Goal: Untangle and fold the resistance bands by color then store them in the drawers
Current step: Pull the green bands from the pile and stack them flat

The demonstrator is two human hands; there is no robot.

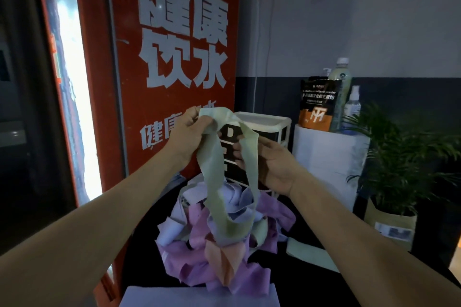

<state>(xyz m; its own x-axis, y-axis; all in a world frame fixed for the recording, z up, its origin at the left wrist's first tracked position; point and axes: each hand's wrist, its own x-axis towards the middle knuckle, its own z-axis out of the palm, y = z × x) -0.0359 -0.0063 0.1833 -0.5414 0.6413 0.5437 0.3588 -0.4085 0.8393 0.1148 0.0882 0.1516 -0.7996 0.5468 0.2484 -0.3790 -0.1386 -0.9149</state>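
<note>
Head view, left hand: the left hand (188, 133) is raised above the pile, its grip closed round the bunched top of the green band (212, 164), fingers curled over the fold
Head view, right hand: the right hand (270, 164) has its palm turned inward; thumb and fingers pinch the band's other strand just below the top, a light grip rather than a fist
Green band: a long loop hanging from both hands, its lowest part lying in the pile below
Pile of bands (219, 239): lilac, pink-purple, orange and more pale green strips heaped on the desk, crossing over one another
Drawers (264, 132): a small white-framed unit with dark fronts, behind the hands and at the far side of the pile; whether any drawer is open I cannot tell
Folded pieces: a lilac sheet (197, 296) at the near edge and a pale green one (309, 248) right of the pile
Risk: the loop's bottom looks caught among the other strips, so lifting further may drag the heap up or off the desk; a stretched band could also snap back if either grip slips
Desk (331, 279): dark and matte, dimly lit
Room: a red panel (174, 57) with large white characters on the left; a white pedestal (326, 154) carrying a pouch and bottles; a potted palm (401, 154) at the right; grey wall behind
</note>
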